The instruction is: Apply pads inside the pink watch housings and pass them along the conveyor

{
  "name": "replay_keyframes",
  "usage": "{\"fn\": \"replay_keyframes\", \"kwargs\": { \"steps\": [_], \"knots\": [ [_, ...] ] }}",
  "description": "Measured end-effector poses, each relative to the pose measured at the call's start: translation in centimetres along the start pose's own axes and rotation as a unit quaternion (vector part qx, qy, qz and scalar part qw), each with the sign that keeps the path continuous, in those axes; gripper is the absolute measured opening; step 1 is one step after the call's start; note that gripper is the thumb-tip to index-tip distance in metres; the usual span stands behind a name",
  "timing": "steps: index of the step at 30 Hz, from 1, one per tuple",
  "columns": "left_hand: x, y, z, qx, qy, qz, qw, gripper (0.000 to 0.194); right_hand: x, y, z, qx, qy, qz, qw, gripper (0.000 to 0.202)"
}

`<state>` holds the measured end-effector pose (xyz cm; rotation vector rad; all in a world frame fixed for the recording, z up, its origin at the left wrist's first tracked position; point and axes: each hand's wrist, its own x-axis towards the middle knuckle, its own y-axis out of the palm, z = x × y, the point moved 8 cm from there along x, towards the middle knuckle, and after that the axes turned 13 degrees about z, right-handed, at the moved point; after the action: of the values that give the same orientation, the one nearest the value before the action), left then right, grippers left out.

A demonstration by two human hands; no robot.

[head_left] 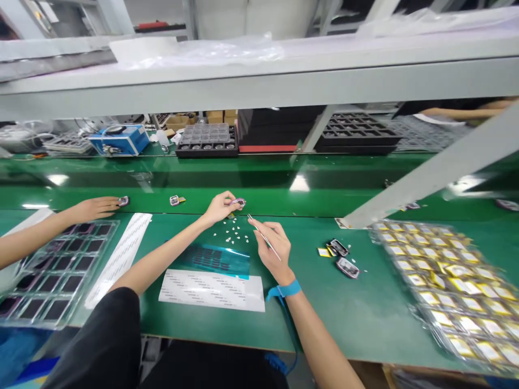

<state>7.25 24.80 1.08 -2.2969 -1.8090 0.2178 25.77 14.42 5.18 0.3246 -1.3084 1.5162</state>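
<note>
My left hand (221, 208) is closed on a small purple-rimmed device housing (240, 203), held above the green bench. In my right hand (274, 246) is a pair of metal tweezers (264, 236), its tips close to the housing but apart from it. Small white pieces (232, 233) lie scattered beneath my hands. Nearer to me are a blue film sheet (214, 259) and a white printed backing sheet (211, 292). Right of my right hand lie open housings (347, 267) beside a yellow-edged battery (323, 252). A blue strap (284, 290) circles my right wrist.
A co-worker's hand (95, 208) touches another housing (123, 201) at left, above a clear tray (60, 319) of dark screens. One housing (174, 200) lies on the green strip. A battery tray (454, 292) stands right, near a slanted post (430, 173). A shelf (259, 86) crosses overhead.
</note>
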Motion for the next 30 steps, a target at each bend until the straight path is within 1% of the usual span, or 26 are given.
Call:
{"fn": "replay_keyframes", "kwargs": {
  "steps": [2,4,6,8,11,14,17,19,23,30],
  "knots": [
    [-2.9,-1.8,0.0,-0.034,0.005,-0.017,0.999,0.038,0.0,0.3,0.2,0.008,-0.001,0.009,1.000,0.047],
    [-6.0,-2.5,-0.1,-0.053,0.008,-0.029,0.998,0.036,0.0,0.8,0.3,0.016,0.002,0.027,1.000,0.048],
    [-8.9,-2.1,0.0,-0.064,0.001,-0.031,0.997,0.034,0.0,1.5,0.5,0.019,0.014,0.048,0.999,0.044],
    [-11.2,-1.1,0.2,-0.070,-0.012,-0.029,0.997,0.035,-0.1,2.4,0.9,0.030,0.022,0.077,0.996,0.040],
    [-13.4,0.3,0.3,-0.070,-0.020,-0.027,0.997,0.032,-0.5,3.7,2.1,0.065,0.015,0.126,0.990,0.041],
    [-14.5,1.1,-0.1,-0.062,-0.017,-0.018,0.998,0.024,-1.0,4.2,3.5,0.080,0.015,0.150,0.985,0.035],
    [-15.1,1.5,-0.6,-0.037,-0.012,-0.007,0.999,0.016,-1.2,4.5,4.7,0.083,0.018,0.154,0.985,0.026],
    [-15.3,1.7,-1.0,-0.005,0.001,-0.009,1.000,0.016,-1.2,4.6,5.1,0.084,0.020,0.151,0.985,0.023],
    [-15.6,2.0,-1.2,0.043,0.017,-0.022,0.999,0.018,-0.9,4.7,5.4,0.085,0.021,0.153,0.984,0.018],
    [-16.2,2.1,-2.2,0.103,0.040,-0.029,0.993,0.021,-0.9,4.8,5.5,0.074,0.022,0.190,0.979,0.019]
  ]
}}
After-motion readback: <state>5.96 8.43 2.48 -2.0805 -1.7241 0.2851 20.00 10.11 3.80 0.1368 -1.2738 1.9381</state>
